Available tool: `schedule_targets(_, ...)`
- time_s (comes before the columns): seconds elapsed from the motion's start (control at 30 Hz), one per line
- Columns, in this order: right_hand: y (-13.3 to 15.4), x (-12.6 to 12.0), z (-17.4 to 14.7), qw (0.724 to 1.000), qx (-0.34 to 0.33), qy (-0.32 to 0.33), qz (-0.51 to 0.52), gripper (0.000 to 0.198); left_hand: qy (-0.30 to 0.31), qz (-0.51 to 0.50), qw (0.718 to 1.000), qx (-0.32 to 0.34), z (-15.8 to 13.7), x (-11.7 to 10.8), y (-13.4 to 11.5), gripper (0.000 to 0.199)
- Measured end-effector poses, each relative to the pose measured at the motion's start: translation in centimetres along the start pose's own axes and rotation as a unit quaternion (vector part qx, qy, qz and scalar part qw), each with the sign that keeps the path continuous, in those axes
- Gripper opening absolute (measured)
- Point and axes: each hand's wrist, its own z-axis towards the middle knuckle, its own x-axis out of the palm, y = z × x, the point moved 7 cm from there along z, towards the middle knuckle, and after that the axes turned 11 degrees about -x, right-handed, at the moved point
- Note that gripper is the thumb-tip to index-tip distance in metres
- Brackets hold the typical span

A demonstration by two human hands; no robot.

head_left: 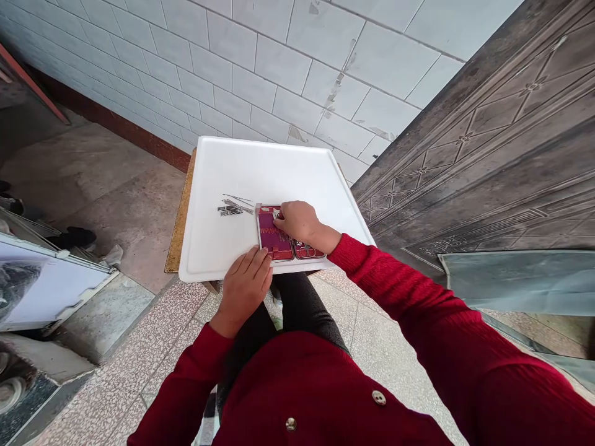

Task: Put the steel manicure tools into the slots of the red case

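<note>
An open manicure case (274, 238) with a purple and red lining lies near the front edge of a white tray (260, 167). Small scissors (307, 250) sit in its right half. My left hand (246, 282) rests with fingers stretched out, the fingertips at the case's lower left corner. Over the middle of the case, my right hand (300, 221) has its fingers curled and closed near a small silvery piece; what they grip is mostly hidden. Left of the case lies a loose pile of slim metal tools (235, 207), including what look like nail clippers.
The tray stands on a wooden surface (179, 241) against a white tiled wall (242, 68). A dark patterned panel (465, 148) rises on the right. At the left, a white box-like item (51, 279) and other objects stand on the floor.
</note>
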Motion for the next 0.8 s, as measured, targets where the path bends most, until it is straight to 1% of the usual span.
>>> schedule_targets(0.2, -0.3, -0.3, 1.0, 1.0, 0.007, 0.001, 0.014, 0.028, 0.005, -0.018, 1.0, -0.008, -0.2, 0.2, 0.2, 0.029)
schedule_targets(0.27, -0.4, -0.4, 1.3, 0.999, 0.017, 0.003, 0.036, 0.023, 0.006, -0.014, 1.0, -0.008, -0.2, 0.3, 0.1, 0.029)
schedule_targets(0.33, -0.5, -0.2, 1.4, 0.996, 0.029, 0.022, 0.076, 0.017, 0.006, -0.007, 1.0, -0.005, -0.2, 0.2, 0.1, 0.028)
schedule_targets(0.37, -0.6, -0.1, 1.4, 0.994, 0.034, 0.033, 0.103, 0.017, 0.005, -0.004, 1.0, -0.003, -0.2, 0.2, 0.1, 0.027)
schedule_targets(0.43, -0.8, 0.1, 1.4, 0.985, 0.045, 0.048, 0.158, 0.024, 0.005, 0.001, 1.0, -0.001, -0.1, 0.2, 0.0, 0.027)
schedule_targets(0.5, -1.2, 0.3, 1.3, 0.976, 0.058, 0.049, 0.204, 0.03, 0.006, -0.002, 1.0, -0.003, -0.2, 0.3, 0.1, 0.027)
schedule_targets(0.57, -1.5, 0.5, 1.2, 0.97, 0.069, 0.048, 0.23, 0.031, 0.011, -0.015, 1.0, -0.011, -0.3, 0.5, 0.2, 0.03)
schedule_targets(0.63, -1.5, 0.6, 1.3, 0.97, 0.067, 0.046, 0.229, 0.032, 0.019, -0.032, 0.999, -0.022, -0.5, 0.8, 0.5, 0.033)
schedule_targets(0.8, -0.7, 0.1, 1.6, 0.99, 0.041, 0.021, 0.137, 0.026, 0.024, -0.042, 0.999, -0.023, -0.6, 1.0, 0.6, 0.034)
